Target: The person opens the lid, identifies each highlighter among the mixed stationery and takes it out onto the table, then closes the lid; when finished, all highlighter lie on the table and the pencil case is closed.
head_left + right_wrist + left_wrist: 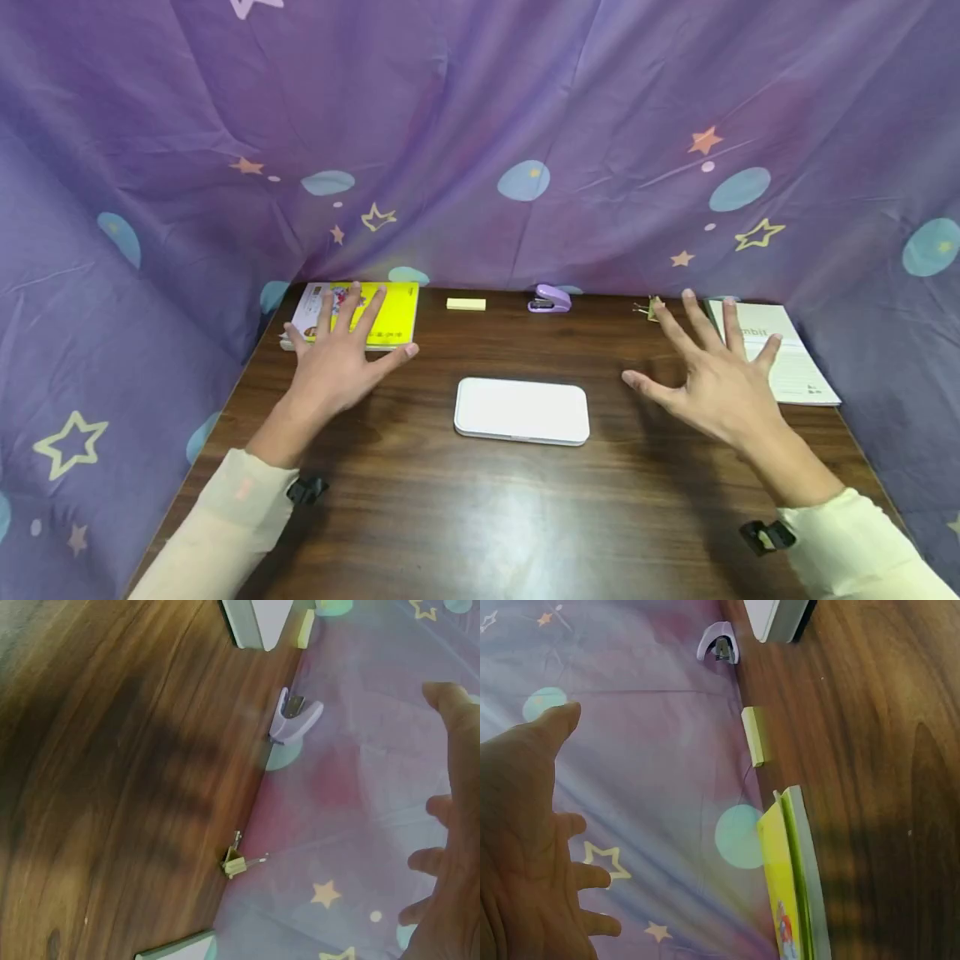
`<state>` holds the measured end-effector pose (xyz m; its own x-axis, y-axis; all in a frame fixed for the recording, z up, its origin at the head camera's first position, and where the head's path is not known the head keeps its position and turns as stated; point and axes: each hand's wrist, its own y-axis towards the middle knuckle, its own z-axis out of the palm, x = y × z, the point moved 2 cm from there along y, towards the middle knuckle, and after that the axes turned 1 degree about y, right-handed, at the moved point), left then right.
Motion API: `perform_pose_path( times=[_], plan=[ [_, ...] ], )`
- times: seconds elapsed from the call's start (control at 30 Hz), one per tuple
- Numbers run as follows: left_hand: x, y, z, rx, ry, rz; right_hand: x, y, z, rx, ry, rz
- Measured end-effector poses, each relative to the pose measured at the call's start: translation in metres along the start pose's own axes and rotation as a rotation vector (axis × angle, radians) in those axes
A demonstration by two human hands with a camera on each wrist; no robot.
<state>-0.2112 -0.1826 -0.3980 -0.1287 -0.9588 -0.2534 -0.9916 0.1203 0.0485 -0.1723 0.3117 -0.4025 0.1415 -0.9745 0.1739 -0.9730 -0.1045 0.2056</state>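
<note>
Evidently, the step was a ready pose: the left hand (330, 371) and right hand (723, 387) hung empty above the brown wooden worktop (405, 517), fingers spread, a flat white rectangular case (522, 411) lying between them. Any grasp would likely call for lowering and curling the fingers. In the head view, they overlapped a yellow-covered paper book (399, 312) and small gold metal clip (235, 865) at the back; the wrist views showed both untouched.
</note>
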Motion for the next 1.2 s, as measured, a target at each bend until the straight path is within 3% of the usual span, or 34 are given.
perform_pose_path(
  times=[0.13,0.47,0.73,0.97,1.2],
  plan=[
    [-0.003,0.001,0.009,0.02,-0.001,0.04,0.01,0.006,0.003,-0.025,0.024,-0.052],
    [-0.012,0.0,0.047,0.136,-0.133,0.271,0.047,0.016,0.029,-0.039,0.012,-0.199],
    [-0.032,-0.002,0.079,0.213,-0.164,0.42,0.072,0.016,0.059,-0.022,0.039,-0.339],
    [-0.051,-0.004,0.1,0.301,-0.1,0.443,0.082,0.005,0.092,0.043,0.02,-0.392],
    [-0.062,-0.005,0.108,0.317,-0.048,0.442,0.091,-0.004,0.12,0.053,-0.021,-0.458]
  ],
)
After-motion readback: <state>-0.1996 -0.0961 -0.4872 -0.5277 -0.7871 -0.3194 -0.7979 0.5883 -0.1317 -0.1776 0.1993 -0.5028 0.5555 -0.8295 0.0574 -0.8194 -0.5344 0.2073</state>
